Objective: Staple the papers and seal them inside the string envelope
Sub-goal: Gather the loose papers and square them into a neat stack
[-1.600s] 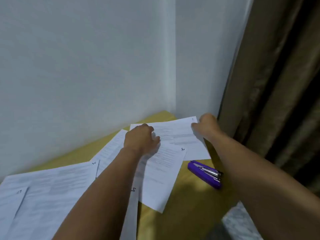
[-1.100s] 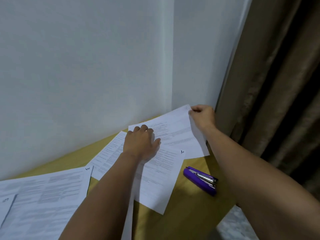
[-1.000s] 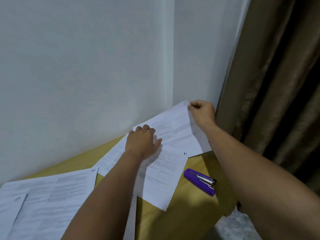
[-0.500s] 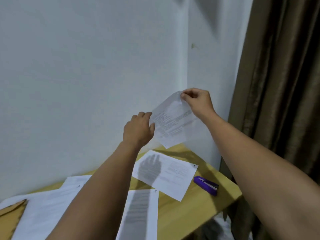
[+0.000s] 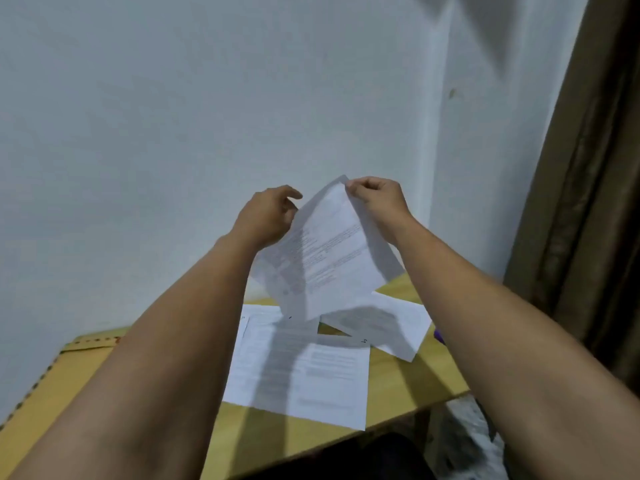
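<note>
I hold a printed sheet of paper [image 5: 325,251] up in the air above the table. My right hand [image 5: 375,199] pinches its top corner. My left hand [image 5: 268,216] grips its left edge, fingers curled around it. Below on the yellow wooden table [image 5: 408,379] lie more printed sheets: a large one [image 5: 301,372] in the middle and another [image 5: 388,323] to its right. The brown string envelope [image 5: 65,372] lies at the left, mostly behind my left forearm. Only a sliver of the purple stapler [image 5: 437,336] shows beside my right forearm.
A white wall corner stands right behind the table. A brown curtain [image 5: 585,202] hangs at the right. The table's front edge runs diagonally at lower right, with dark floor below it.
My right hand lifted the sheet off the table and raised it. My left hand left the papers on the table and took the sheet's left edge. The view tilted, revealing the envelope.
</note>
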The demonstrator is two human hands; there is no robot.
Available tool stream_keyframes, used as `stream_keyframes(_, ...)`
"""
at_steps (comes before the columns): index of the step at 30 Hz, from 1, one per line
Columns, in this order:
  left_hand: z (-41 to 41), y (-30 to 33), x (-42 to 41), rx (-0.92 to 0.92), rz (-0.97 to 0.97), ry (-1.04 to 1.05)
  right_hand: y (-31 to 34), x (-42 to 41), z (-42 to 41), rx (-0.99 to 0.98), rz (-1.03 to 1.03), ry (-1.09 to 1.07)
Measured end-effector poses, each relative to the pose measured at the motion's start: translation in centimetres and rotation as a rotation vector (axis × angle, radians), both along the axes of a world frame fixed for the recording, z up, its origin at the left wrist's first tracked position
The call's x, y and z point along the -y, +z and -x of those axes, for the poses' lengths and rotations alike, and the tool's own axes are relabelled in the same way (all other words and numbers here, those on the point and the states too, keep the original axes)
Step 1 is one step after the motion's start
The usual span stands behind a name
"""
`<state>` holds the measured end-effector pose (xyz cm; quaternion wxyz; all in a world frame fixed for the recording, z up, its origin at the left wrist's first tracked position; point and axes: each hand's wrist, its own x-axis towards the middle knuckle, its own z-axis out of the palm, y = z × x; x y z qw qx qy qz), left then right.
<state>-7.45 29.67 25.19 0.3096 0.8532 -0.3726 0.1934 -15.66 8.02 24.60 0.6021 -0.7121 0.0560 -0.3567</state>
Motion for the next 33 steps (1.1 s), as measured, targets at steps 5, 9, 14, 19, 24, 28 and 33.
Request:
stream_keyframes(5, -1.5, -2.6, -1.8, -0.114, -0.027, 0.012, -4.0, -1.9, -2.3, -0.113, -0.140, 0.037)
stream_keyframes(9, -3.8, -6.1, -0.9, -0.171, -0.101, 0.008, -7.8, -1.3, -3.7, -0.255, -0.153, 0.062)
stream_keyframes(14, -7.3, -12.1, 1.7, -0.249, -0.166, -0.014, -12.6, 5.3, -5.3, -0.536, 0.104, -0.072)
stream_keyframes(19, -10.4, -17.2, 5.0, -0.308, -0.218, -0.052, -18.0, 14.4, -4.9, -1.105, 0.579, -0.297)
stream_keyframes(24, -12.1, -19.9, 7.3, -0.350, -0.241, -0.084, -21.2, 18.8, -4.6, -1.490, 0.616, -0.231)
stream_keyframes(28, -12.5, -20.9, 8.3, -0.375, -0.247, -0.113, -22.2, 20.0, -4.9, -1.554, 0.602, -0.225)
stream_keyframes(33, -12.2, -21.1, 8.5, -0.398, -0.231, -0.119, -22.3, 20.4, -4.6, -1.490, 0.535, -0.286)
